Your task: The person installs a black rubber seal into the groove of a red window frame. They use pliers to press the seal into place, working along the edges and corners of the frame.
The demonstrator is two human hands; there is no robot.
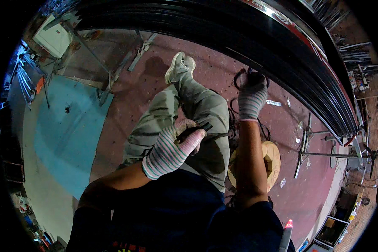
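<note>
I wear knit gloves with pink, white and green stripes. My left hand (170,147) is closed in front of my knees around a black rubber-like strip (206,126), whose end sticks out past the thumb. My right hand (252,98) reaches forward and right, close to the edge of the stacked dark profiles (290,59). Its fingers are dark and merge with the shadow and a black loop (238,78) there, so their grip is hidden. More loops of thin black strip (232,106) lie on the floor between my right leg and right forearm.
My crossed, outstretched legs (197,101) end at light shoes (179,67). A round yellowish cardboard-like piece (273,159) lies under my right forearm. Metal stands (304,147) carry the long profiles. A blue sheet (71,130) covers floor at left; a white box-like panel (53,37) stands beyond.
</note>
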